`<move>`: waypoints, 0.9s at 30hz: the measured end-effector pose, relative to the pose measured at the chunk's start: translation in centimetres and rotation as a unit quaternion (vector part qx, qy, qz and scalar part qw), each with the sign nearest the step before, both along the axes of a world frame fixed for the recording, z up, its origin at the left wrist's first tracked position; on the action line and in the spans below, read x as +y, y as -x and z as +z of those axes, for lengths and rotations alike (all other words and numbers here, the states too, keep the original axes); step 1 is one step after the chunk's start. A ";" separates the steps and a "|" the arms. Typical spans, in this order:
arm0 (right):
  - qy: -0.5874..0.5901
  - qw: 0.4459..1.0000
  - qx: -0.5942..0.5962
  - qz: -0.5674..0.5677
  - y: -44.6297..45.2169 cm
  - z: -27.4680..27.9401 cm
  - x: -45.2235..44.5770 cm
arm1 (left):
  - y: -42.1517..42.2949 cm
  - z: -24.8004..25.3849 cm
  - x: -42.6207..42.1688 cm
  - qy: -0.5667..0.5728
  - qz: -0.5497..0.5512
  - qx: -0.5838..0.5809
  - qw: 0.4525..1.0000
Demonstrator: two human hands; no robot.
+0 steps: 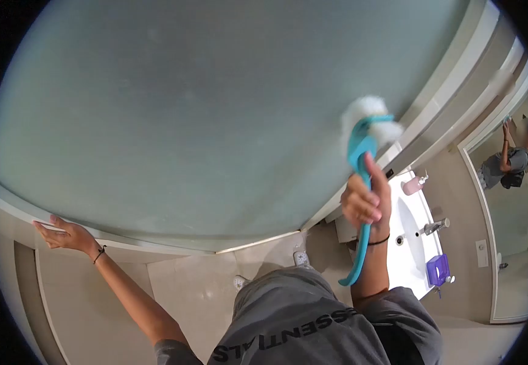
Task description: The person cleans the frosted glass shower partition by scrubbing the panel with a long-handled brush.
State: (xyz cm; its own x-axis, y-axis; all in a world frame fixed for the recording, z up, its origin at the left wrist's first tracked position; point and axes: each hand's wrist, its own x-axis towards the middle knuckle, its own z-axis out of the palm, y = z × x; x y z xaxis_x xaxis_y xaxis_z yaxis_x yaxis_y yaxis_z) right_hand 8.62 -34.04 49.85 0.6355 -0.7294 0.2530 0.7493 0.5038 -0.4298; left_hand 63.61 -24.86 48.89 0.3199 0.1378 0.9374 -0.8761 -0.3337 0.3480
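Observation:
My right hand [364, 198] grips the teal handle of a cleaning brush [361, 146], fingers wrapped round it and thumb along the stem. The brush has a white, blurred head, held up against or just in front of a frosted glass panel [203, 128] near its right edge; actual contact I cannot tell. The hooked end of the handle hangs down past my wrist. Over on the left, my left hand [66, 236] touches the light frame at the panel's side, its fingers stretched out and nothing in them.
A white sink [402, 258] with a metal faucet [436, 227] stands to the right. On its edge are a pink soap bottle [415, 184] and a purple container [438, 269]. A wall mirror [513, 243] reflects a person. Beige tiles [197, 283] cover the floor below.

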 end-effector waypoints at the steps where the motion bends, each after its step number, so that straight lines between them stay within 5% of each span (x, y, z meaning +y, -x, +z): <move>1: -0.109 0.989 0.036 -0.098 0.2 0.9 0.3 | -0.5 -0.3 0.1 -0.004 0.009 -0.010 1.000; 3: 0.013 0.998 -0.012 0.062 -1.2 -0.4 0.1 | -1.9 -0.3 0.4 -0.011 0.028 -0.020 0.999; 4: -0.179 0.978 0.107 -0.010 -1.9 -0.2 1.5 | -2.3 -0.5 0.4 -0.015 0.049 -0.029 0.998; 7: -0.059 0.972 0.220 -0.064 -3.6 -0.2 1.8 | -4.7 -2.4 0.3 -0.003 0.030 -0.074 0.997; 11: -0.037 0.994 0.075 -0.072 -1.4 -0.7 0.4 | -4.8 -1.9 0.8 -0.028 0.040 -0.060 0.997; 14: -0.069 0.974 0.212 -0.042 -2.9 -1.2 1.4 | -3.8 -2.7 0.9 -0.041 0.045 -0.030 0.998; 20: -0.049 0.988 0.126 -0.074 -2.0 -0.9 0.3 | -6.9 -3.4 1.7 -0.042 0.015 -0.019 0.999; 24: -0.046 0.965 0.257 -0.017 -5.3 -1.8 1.5 | -7.9 -3.7 1.9 -0.049 0.019 -0.021 0.998; 27: -0.064 0.977 0.195 -0.052 -2.4 -1.2 0.1 | -9.4 -3.9 2.5 -0.063 -0.005 -0.023 0.998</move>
